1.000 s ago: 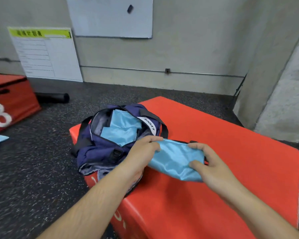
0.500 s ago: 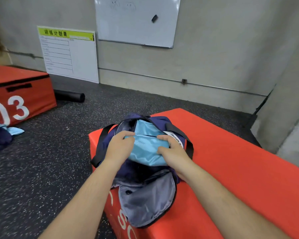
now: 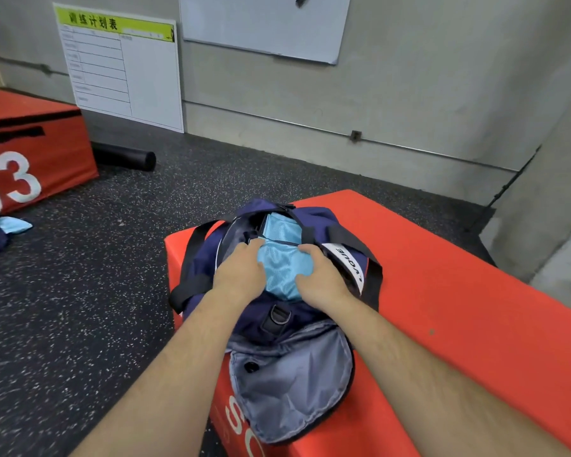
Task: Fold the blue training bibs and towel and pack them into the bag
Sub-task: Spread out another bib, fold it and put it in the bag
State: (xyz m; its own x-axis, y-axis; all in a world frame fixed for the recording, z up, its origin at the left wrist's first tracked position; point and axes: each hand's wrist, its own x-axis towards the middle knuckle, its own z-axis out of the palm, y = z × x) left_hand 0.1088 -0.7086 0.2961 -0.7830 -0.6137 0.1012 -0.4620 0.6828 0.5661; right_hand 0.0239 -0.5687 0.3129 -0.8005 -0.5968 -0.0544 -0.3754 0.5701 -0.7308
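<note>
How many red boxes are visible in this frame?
2. One red box stands on the floor at far left, numbered 03; the other box lies under the navy bag, near the person. More may sit outside the frame.

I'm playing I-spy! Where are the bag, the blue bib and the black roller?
bag (image 3: 290,384), head view, on its grey open flap.
blue bib (image 3: 282,272), head view, on its mesh middle.
black roller (image 3: 126,156), head view, on its middle, by the wall.
</note>
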